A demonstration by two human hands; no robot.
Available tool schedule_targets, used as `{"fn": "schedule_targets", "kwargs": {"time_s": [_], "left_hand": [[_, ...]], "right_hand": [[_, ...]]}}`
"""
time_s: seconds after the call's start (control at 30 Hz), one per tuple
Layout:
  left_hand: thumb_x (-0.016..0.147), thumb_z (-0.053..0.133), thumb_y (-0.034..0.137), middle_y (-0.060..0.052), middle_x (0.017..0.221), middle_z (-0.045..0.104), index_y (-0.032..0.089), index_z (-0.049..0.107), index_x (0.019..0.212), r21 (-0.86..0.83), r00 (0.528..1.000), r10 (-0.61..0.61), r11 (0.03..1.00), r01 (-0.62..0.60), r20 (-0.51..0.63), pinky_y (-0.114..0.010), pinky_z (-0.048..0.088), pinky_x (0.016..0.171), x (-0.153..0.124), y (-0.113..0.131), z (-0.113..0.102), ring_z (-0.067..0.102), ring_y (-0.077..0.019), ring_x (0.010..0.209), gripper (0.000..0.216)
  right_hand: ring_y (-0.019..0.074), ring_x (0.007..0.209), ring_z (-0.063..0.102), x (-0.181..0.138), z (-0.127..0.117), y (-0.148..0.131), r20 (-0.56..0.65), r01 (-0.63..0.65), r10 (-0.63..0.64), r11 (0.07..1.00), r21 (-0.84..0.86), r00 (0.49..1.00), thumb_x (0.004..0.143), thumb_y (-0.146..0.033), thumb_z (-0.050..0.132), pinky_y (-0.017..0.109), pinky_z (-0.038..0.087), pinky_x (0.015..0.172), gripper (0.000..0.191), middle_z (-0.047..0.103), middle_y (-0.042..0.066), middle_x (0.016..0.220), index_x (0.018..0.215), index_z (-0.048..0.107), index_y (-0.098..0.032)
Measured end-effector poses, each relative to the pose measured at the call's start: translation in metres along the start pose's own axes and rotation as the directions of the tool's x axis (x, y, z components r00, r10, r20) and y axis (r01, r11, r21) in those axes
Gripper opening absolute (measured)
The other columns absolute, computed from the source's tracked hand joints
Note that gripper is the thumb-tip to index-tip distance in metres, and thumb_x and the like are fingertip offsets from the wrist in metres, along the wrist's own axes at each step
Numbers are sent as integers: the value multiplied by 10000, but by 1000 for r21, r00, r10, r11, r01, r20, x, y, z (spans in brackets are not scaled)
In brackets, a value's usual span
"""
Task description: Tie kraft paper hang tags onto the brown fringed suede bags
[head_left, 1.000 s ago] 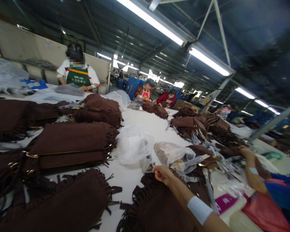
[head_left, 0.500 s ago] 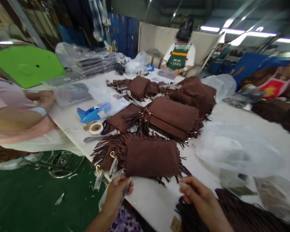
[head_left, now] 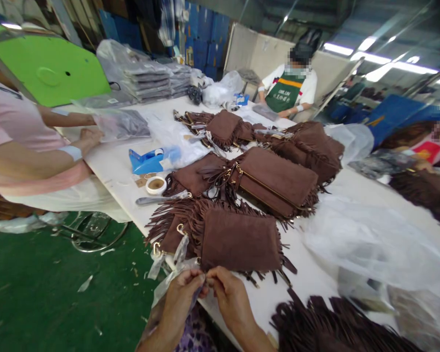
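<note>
At the near table edge, my left hand (head_left: 185,293) is closed on a dark strap wrapped in clear plastic (head_left: 165,286). Fingertips of my right hand (head_left: 232,298) pinch close against the left ones; what lies between them is too small to make out. Just beyond both hands lies a brown fringed bag (head_left: 240,239), flap side up. To its left, gold clasps (head_left: 156,249) hang at the edge with plastic-wrapped ends. Another fringed piece (head_left: 337,325), dark brown, is at the lower right, beside my right forearm.
More brown fringed bags (head_left: 278,178) are piled mid-table. A blue tape dispenser (head_left: 145,161) and a white tape roll (head_left: 156,185) lie left. Clear plastic bags (head_left: 374,239) spread on the right. A person in pink (head_left: 18,122) sits left; another in a green apron (head_left: 288,93) works at the back.
My right hand has moved left from above the dark fringe to meet my left hand, which still grips the strap. The view has shifted slightly.
</note>
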State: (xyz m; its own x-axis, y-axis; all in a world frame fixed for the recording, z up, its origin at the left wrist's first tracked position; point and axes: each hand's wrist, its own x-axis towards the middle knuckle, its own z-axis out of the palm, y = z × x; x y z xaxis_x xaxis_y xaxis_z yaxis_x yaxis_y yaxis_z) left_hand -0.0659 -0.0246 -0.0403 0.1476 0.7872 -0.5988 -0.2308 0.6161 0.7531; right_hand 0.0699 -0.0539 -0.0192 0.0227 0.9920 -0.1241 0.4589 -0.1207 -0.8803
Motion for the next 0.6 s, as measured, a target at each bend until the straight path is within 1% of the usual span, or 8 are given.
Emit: {"fn": "schedule_targets", "kwargs": {"time_s": [0.1,0.17,0.23,0.33,0.43,0.5,0.6], "left_hand": [[703,712,344,-25,616,657,136,662,801,-23,1000,0,1000,1,22,-245,437,597,-3,-5,-1,568,-158,584,236],[707,700,345,-26,627,657,137,662,792,-26,1000,-5,1000,5,6,-247,432,601,-4,-8,-2,565,-161,596,228],[713,690,347,-26,644,659,140,668,798,-2,1000,-1,1000,1,-8,-254,436,618,-4,-10,-3,568,-166,611,225],[726,671,348,-30,664,664,142,675,843,39,1000,20,999,-21,16,-269,444,651,-4,-9,-5,583,-182,642,236],[754,630,362,-36,660,664,144,676,853,91,999,28,995,-32,45,-277,442,657,-5,-7,-8,593,-198,659,243],[747,624,376,-40,683,676,156,680,836,114,999,18,993,-23,44,-280,445,650,-6,-5,-9,598,-205,662,244],[721,658,407,-37,684,677,169,681,775,128,999,16,992,-22,48,-273,446,640,-7,-5,-8,595,-205,662,246]], "right_hand": [[133,725,583,-2,5,1,-4,36,-36,997,-67,999,974,-250,441,222,387,690,234,630,-4,775,875,649,-210],[133,727,582,-1,7,3,1,48,-48,996,-80,999,975,-250,447,220,387,688,228,631,-2,789,884,653,-214],[133,727,583,0,6,4,12,52,-52,995,-87,999,975,-254,451,216,385,685,226,631,-3,789,882,654,-216],[130,716,579,4,4,2,39,48,-44,992,-113,998,975,-260,448,213,371,665,234,622,-10,769,870,654,-219],[127,705,582,5,1,-4,43,4,1,994,-106,999,951,-221,467,209,362,641,211,628,-21,757,845,650,-224],[125,714,598,6,0,-6,49,-36,40,996,-76,998,918,-178,490,204,367,651,187,640,-32,754,817,640,-225],[122,648,602,6,-2,-6,60,-102,106,993,-66,993,874,-144,512,203,358,604,128,637,-53,698,861,607,-230]]}}
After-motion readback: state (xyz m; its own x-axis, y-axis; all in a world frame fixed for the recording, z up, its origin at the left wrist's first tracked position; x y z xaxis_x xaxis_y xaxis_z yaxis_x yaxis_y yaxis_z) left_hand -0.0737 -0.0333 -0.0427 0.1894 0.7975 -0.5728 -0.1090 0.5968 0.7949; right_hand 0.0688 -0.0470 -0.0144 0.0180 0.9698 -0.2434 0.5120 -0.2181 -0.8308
